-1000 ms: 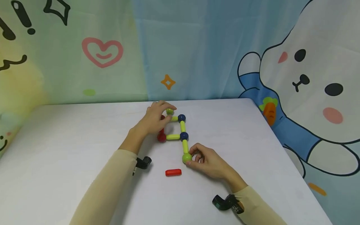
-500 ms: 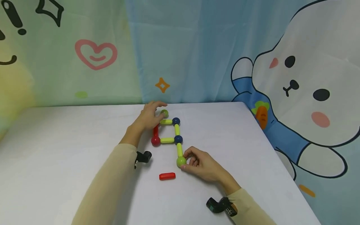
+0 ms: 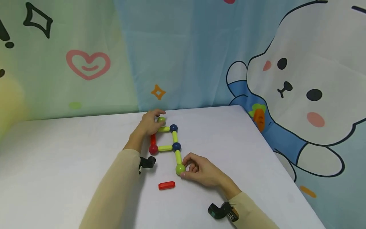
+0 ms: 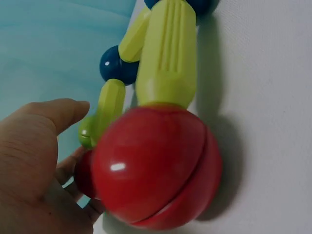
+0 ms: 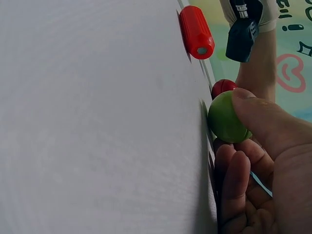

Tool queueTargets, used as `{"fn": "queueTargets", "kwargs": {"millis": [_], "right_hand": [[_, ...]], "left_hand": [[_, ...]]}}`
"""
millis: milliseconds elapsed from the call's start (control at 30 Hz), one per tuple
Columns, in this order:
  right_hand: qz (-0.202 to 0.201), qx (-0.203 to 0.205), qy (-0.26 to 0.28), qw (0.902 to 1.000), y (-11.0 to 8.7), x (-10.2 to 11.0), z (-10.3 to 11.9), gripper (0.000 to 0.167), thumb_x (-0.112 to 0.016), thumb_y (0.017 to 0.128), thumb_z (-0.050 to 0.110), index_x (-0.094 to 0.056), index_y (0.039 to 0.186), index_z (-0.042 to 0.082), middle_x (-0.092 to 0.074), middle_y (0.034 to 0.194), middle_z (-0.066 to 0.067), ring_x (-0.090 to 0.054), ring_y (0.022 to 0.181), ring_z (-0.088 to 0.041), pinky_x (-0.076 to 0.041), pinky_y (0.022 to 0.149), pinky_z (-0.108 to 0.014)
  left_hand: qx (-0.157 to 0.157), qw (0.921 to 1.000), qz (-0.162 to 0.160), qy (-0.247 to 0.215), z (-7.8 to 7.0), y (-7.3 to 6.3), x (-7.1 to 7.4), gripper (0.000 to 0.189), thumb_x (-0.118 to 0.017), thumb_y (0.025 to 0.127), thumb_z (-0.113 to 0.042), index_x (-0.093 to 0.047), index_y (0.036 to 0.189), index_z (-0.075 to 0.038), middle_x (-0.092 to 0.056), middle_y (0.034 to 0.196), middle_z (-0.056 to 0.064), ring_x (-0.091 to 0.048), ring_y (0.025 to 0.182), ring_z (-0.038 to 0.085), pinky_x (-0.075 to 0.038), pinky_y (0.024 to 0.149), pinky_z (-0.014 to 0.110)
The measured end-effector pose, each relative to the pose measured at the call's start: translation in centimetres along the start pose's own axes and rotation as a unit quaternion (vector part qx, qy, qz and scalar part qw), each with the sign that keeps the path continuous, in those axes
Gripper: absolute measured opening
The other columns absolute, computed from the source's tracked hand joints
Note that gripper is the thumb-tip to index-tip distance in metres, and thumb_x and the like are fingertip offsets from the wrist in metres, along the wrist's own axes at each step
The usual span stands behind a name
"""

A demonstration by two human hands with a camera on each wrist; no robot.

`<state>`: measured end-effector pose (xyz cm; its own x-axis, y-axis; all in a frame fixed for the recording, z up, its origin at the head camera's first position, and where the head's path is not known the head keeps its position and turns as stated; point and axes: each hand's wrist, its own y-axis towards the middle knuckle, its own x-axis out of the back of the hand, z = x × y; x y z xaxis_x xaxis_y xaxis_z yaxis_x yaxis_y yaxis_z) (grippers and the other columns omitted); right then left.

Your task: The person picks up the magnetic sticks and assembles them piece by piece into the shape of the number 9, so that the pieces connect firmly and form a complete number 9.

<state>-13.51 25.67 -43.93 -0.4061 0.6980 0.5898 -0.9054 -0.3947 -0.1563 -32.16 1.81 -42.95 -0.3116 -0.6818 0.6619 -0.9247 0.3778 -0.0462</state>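
Note:
A toy figure of balls joined by magnetic-looking rods lies on the table. Its square part has two blue balls (image 3: 176,146), a near red ball (image 3: 153,149), yellow-green rods (image 3: 165,148) and a red rod (image 3: 153,139). My left hand (image 3: 148,123) is at its far left corner, thumb and fingers around the far green ball (image 3: 161,119); another red ball (image 4: 84,174) shows by those fingers in the left wrist view. My right hand (image 3: 202,170) pinches the near green ball (image 3: 180,169), at the end of a rod running toward me, between thumb and fingers.
A loose red rod (image 3: 166,185) lies in front of the figure, left of my right hand. The white table (image 3: 71,171) ends at a printed curtain (image 3: 183,63) behind and to the right. Each wrist wears a black camera (image 3: 218,211).
The head view has shifted, so the scene sits further left and slightly lower. Both hands keep their places on the figure, and the loose red rod stays where it was.

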Motion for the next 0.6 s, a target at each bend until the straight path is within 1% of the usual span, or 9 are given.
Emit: {"fn": "queueTargets", "kwargs": {"millis": [200, 400, 600], "right_hand": [[0.005, -0.003, -0.001, 1.0000, 0.00, -0.25, 0.06, 0.034, -0.080, 0.091, 0.032, -0.062, 0.115, 0.017, -0.062, 0.086, 0.001, -0.057, 0.076, -0.012, -0.048, 0.070, -0.023], [-0.003, -0.006, -0.004, 1.0000, 0.08, -0.13, 0.06, 0.034, -0.081, 0.090, 0.031, -0.062, 0.115, 0.017, -0.063, 0.087, 0.002, -0.058, 0.077, -0.013, -0.049, 0.070, -0.023], [-0.006, -0.008, -0.004, 0.9999, -0.01, -0.13, -0.07, 0.035, -0.081, 0.090, 0.031, -0.062, 0.115, 0.017, -0.062, 0.088, 0.001, -0.057, 0.077, -0.013, -0.048, 0.070, -0.023]], "left_hand": [[0.015, 0.9997, 0.000, -0.021, 0.69, -0.36, -0.44, 0.047, -0.060, 0.101, -0.025, -0.054, 0.146, -0.017, -0.050, 0.149, 0.016, -0.042, 0.138, 0.037, -0.040, 0.112, 0.055], [0.014, 0.9995, 0.004, -0.027, 0.75, -0.11, -0.27, 0.044, -0.063, 0.101, -0.023, -0.056, 0.144, -0.015, -0.056, 0.144, 0.017, -0.051, 0.131, 0.037, -0.043, 0.111, 0.052], [0.020, 0.9989, -0.007, -0.042, 0.65, -0.17, -0.12, 0.043, -0.063, 0.101, -0.022, -0.057, 0.143, -0.017, -0.055, 0.144, 0.014, -0.051, 0.129, 0.035, -0.045, 0.109, 0.050]]}}
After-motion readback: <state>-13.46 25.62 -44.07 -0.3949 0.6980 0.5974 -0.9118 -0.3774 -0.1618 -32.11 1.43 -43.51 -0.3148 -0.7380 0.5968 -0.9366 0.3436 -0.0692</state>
